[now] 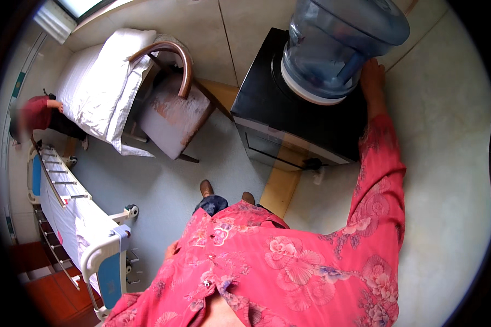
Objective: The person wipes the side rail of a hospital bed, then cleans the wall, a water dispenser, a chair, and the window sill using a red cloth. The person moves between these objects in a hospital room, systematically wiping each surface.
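Note:
My right hand [371,77] reaches up to the right side of a black water dispenser [307,122], behind a large blue-tinted plastic water bottle [331,41]. The bottle sits upside down in the white ring on the dispenser's top. My fingertips lie between the bottle and the wall; whether they touch or grip anything is hidden. My left hand [172,249] hangs low beside my patterned red shirt, mostly covered by it, so its fingers cannot be made out.
A worn wooden chair [176,118] stands left of the dispenser, beside a bed with white bedding [102,81]. At lower left is a wheeled hospital bed [82,229] with side rails. Another person [41,114] in red bends between the beds. A tiled wall [442,163] rises at right.

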`<state>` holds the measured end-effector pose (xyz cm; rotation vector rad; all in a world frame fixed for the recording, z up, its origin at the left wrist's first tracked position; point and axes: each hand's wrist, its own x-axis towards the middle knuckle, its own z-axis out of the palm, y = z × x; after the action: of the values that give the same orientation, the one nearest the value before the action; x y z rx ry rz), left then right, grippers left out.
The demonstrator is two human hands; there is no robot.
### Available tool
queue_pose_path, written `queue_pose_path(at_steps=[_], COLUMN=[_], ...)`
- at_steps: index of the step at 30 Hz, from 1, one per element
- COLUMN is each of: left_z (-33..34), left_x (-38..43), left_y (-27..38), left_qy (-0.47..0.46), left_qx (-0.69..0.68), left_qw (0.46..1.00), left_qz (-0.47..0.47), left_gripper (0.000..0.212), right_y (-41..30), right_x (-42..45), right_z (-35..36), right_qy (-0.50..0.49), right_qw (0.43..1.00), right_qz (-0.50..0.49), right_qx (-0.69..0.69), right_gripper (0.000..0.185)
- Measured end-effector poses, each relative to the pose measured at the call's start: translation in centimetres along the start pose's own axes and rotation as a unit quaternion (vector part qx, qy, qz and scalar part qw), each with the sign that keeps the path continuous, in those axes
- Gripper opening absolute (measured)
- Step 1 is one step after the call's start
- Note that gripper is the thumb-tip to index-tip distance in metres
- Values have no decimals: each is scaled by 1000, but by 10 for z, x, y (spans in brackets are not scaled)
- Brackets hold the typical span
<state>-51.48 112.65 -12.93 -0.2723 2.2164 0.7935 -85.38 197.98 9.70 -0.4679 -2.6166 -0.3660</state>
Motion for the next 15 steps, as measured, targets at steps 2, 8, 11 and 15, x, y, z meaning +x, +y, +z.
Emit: queue_pose_path(at_steps=[2,8,11,15], left_z=[0,-28,-25,-24], left_x=[12,19,33,29], left_y=[-20,57,57,111], left_qy=[4,-1,2,16], left_qx=[23,95,129,104], left_qw=[1000,995,990,993], left_qz=[15,40,50,59], left_gripper=[43,49,54,60], right_y=[-5,-12,-28,-45], right_x=[-13,-58,-74,-103], right_z=[-9,-40,-52,-73], right_qy=[48,68,65,82], right_qw=[998,995,994,991], right_qz=[-10,14,31,57], right_qx=[51,65,77,86], right_gripper=[25,29,26,22])
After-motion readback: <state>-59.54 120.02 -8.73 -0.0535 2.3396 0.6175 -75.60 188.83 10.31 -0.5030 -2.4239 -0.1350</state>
